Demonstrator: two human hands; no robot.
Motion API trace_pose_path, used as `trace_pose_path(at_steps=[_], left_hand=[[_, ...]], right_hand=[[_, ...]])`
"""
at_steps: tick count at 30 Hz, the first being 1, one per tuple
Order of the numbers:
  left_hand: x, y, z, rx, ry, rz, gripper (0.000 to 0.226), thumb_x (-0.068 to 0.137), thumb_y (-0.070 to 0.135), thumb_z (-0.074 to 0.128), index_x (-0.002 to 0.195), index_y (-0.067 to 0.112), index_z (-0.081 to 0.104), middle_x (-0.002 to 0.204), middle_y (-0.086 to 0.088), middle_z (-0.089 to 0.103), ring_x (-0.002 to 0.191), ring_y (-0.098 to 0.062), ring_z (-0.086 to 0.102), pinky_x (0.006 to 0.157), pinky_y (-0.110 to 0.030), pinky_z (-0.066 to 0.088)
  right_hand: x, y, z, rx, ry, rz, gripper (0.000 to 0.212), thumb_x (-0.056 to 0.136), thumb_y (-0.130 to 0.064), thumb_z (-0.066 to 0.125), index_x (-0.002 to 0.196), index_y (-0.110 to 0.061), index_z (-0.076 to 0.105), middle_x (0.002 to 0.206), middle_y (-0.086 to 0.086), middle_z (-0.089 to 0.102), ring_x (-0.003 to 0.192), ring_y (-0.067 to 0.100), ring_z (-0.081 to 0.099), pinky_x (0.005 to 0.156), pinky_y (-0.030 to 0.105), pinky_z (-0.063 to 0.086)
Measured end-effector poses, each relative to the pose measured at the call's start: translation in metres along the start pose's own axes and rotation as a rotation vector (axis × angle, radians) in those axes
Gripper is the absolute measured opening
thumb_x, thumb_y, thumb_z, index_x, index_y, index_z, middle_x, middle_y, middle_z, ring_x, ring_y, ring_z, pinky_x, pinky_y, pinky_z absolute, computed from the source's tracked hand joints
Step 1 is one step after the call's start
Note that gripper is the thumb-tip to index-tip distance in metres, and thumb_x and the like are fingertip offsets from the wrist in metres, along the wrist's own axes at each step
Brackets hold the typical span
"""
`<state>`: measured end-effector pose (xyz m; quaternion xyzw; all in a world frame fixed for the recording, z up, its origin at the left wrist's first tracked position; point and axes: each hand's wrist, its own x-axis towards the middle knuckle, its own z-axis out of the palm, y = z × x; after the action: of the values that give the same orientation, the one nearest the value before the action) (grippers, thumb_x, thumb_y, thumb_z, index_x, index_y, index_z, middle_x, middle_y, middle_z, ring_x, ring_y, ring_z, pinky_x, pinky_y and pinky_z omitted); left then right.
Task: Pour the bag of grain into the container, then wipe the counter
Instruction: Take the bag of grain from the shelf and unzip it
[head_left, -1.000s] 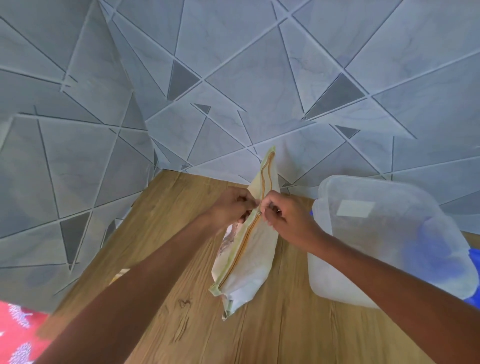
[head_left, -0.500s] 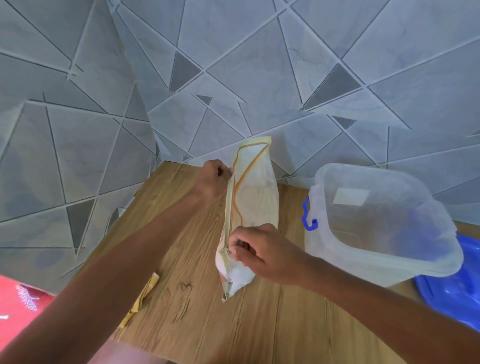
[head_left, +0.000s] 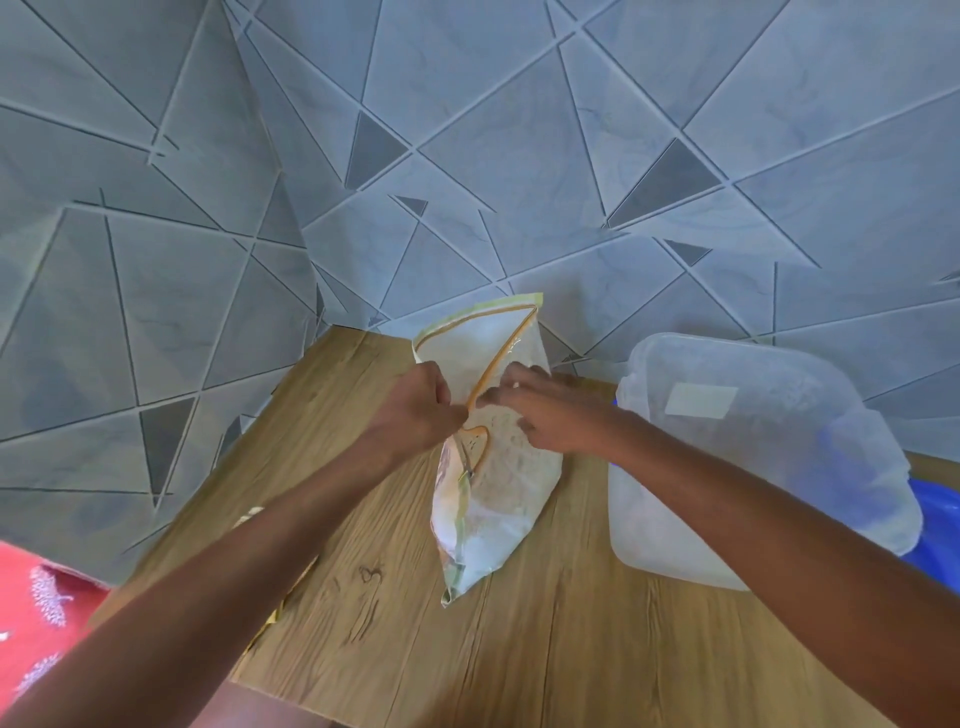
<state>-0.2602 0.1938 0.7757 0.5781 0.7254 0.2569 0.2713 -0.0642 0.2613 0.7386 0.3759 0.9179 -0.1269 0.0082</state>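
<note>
A pale zip bag (head_left: 493, 499) with an orange zip line stands on the wooden counter (head_left: 545, 639), its mouth spread apart at the top. My left hand (head_left: 415, 415) pinches the near left lip of the bag's mouth. My right hand (head_left: 540, 410) grips the right lip, fingers curled over the plastic. A clear plastic container (head_left: 753, 467) with no lid on it stands just right of the bag, behind my right forearm. Grain shows faintly through the bag's lower half.
Grey tiled walls meet in a corner behind the bag. A blue lid (head_left: 940, 530) lies under the container's right side. A yellowish strip (head_left: 275, 613) lies at the counter's left edge, partly under my left arm. Red patterned cloth (head_left: 36, 613) lies below left.
My right hand moved up from the bag's lower zip to its mouth beside my left hand. The bag's mouth is wider apart than before. The view shifted slightly.
</note>
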Motion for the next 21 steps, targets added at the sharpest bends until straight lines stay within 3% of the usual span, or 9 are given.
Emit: trace_pose_path(at_steps=[4,6,8,10,13,16,17,19,21], left_hand=[[-0.007,-0.002,-0.01,0.058,-0.015,0.062,0.023,0.082,0.013,0.067,0.098,0.014,0.051,0.07,-0.002,0.057,0.057,-0.017,0.051,0.047,-0.027,0.036],[-0.009,-0.006,-0.013,0.078,-0.036,0.079,0.018,0.081,0.01,0.065,0.095,0.016,0.055,0.065,-0.001,0.055,0.053,-0.014,0.049,0.043,-0.021,0.034],[-0.009,-0.011,-0.014,0.074,-0.04,0.062,0.013,0.081,0.009,0.063,0.092,0.017,0.062,0.065,0.002,0.054,0.054,-0.011,0.049,0.039,-0.014,0.032],[-0.006,-0.015,-0.012,0.084,-0.022,0.036,0.013,0.082,0.012,0.066,0.093,0.019,0.068,0.083,0.002,0.059,0.068,-0.009,0.052,0.047,-0.012,0.032],[0.002,-0.021,-0.013,0.092,-0.003,0.022,0.038,0.08,0.006,0.07,0.116,0.017,0.069,0.124,0.0,0.055,0.103,-0.01,0.048,0.076,-0.018,0.036],[0.007,-0.019,-0.015,0.105,-0.102,0.117,0.056,0.076,-0.003,0.065,0.127,0.02,0.067,0.137,0.004,0.058,0.123,-0.014,0.051,0.086,-0.021,0.038],[0.005,-0.016,-0.013,0.092,-0.176,0.151,0.058,0.076,-0.006,0.063,0.126,0.023,0.067,0.132,0.006,0.059,0.118,-0.014,0.055,0.084,-0.021,0.043],[-0.002,-0.011,-0.005,0.05,-0.337,0.184,0.061,0.077,-0.01,0.061,0.125,0.026,0.068,0.111,0.012,0.058,0.086,-0.005,0.056,0.066,-0.008,0.044],[-0.002,-0.011,0.003,0.014,-0.351,0.181,0.062,0.075,-0.01,0.064,0.125,0.026,0.068,0.1,0.016,0.056,0.068,-0.005,0.049,0.052,-0.01,0.039]], right_hand=[[0.028,-0.018,-0.007,-0.135,-0.175,-0.074,0.091,0.079,0.012,0.051,0.143,-0.051,0.037,0.152,-0.003,0.016,0.134,0.028,0.019,0.091,0.038,0.045],[0.035,-0.022,-0.01,-0.143,-0.227,-0.088,0.08,0.08,0.01,0.055,0.131,-0.052,0.05,0.153,-0.004,0.013,0.138,0.029,0.014,0.095,0.039,0.04],[0.036,-0.023,-0.013,-0.145,-0.223,-0.116,0.053,0.08,0.003,0.067,0.107,-0.042,0.064,0.15,-0.004,0.017,0.14,0.028,0.014,0.1,0.042,0.038],[0.032,-0.02,-0.021,-0.181,-0.171,-0.141,0.031,0.08,-0.006,0.075,0.087,-0.034,0.063,0.148,-0.003,0.023,0.139,0.026,0.016,0.101,0.043,0.037],[0.015,-0.002,-0.035,-0.291,0.029,-0.195,0.023,0.078,-0.018,0.076,0.074,-0.025,0.055,0.142,-0.01,0.033,0.136,0.022,0.021,0.095,0.044,0.035],[-0.008,0.027,-0.032,-0.285,0.117,-0.202,0.019,0.074,-0.021,0.08,0.069,-0.023,0.062,0.128,-0.021,0.049,0.13,0.012,0.029,0.093,0.037,0.022],[-0.015,0.033,-0.025,-0.258,0.148,-0.25,0.022,0.069,-0.014,0.085,0.068,-0.022,0.065,0.116,-0.018,0.059,0.121,0.009,0.038,0.095,0.031,0.018],[-0.024,0.037,-0.013,-0.217,0.207,-0.307,0.027,0.056,-0.004,0.091,0.065,-0.018,0.069,0.087,-0.011,0.068,0.096,0.006,0.049,0.094,0.023,0.019],[-0.024,0.034,-0.009,-0.239,0.128,-0.271,0.022,0.063,-0.006,0.085,0.067,-0.021,0.069,0.078,-0.012,0.063,0.082,0.011,0.056,0.083,0.032,0.026]])
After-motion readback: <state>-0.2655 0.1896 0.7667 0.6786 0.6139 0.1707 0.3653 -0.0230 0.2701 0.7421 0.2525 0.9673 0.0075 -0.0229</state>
